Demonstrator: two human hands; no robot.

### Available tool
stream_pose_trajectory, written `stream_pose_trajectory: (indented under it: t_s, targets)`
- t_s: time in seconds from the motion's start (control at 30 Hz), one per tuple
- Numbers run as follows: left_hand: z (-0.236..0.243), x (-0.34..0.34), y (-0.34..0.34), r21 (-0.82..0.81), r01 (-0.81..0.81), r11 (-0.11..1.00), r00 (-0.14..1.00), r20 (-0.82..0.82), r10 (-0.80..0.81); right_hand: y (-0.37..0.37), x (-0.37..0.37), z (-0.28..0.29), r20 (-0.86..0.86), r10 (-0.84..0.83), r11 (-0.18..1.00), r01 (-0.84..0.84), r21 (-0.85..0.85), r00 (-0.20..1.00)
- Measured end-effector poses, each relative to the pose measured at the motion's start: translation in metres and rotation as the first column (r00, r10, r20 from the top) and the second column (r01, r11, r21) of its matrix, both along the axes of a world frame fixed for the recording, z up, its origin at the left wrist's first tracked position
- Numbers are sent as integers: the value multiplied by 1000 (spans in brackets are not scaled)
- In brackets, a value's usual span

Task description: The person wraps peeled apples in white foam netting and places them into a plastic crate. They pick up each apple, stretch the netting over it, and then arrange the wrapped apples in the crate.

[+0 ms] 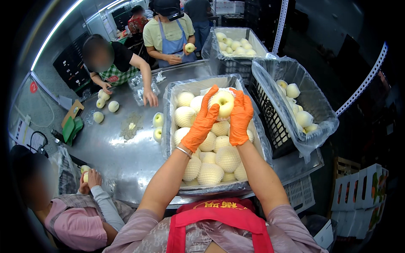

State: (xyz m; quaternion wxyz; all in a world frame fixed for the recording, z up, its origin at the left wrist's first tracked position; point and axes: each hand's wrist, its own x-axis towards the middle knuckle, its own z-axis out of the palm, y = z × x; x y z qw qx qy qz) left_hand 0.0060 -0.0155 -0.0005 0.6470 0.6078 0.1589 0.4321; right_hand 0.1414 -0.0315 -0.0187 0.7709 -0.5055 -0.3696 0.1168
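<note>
My left hand [202, 122] and my right hand [240, 118], both in orange gloves, hold a pale yellow round fruit [223, 103] from either side, fingers closed on it, with white foam netting partly visible behind it. Directly under them is a plastic-lined crate [265, 152] full of similar fruits in pale foam nets [211, 173]. Two bare pale fruits [157, 120] lie on the steel table just left of this crate.
Two plastic-lined crates [312, 137] with fruit stand right and behind. The steel table [109, 152] carries loose fruit [113, 106] and green items [72, 130]. Three co-workers [168, 36] work around it, one at lower left [71, 223]. Metal uprights [363, 80] and stacked cartons [356, 194] stand at right.
</note>
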Motion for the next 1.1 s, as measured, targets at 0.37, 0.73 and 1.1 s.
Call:
stream_pose_trajectory:
  t_s: [0.37,0.73,1.1]
  targets:
    - [-15,8,5,308,-25,951,997,-67,48,-5,5,9,-91,17,999,-12,48,996]
    - [-1,1,-3,527,-162,834,948,-153,281,-7,7,15,430,102,989,-136,49,897]
    - [81,-66,6,80,-126,989,940,329,93,4,66,-26,-510,427,822,-555,-125,747]
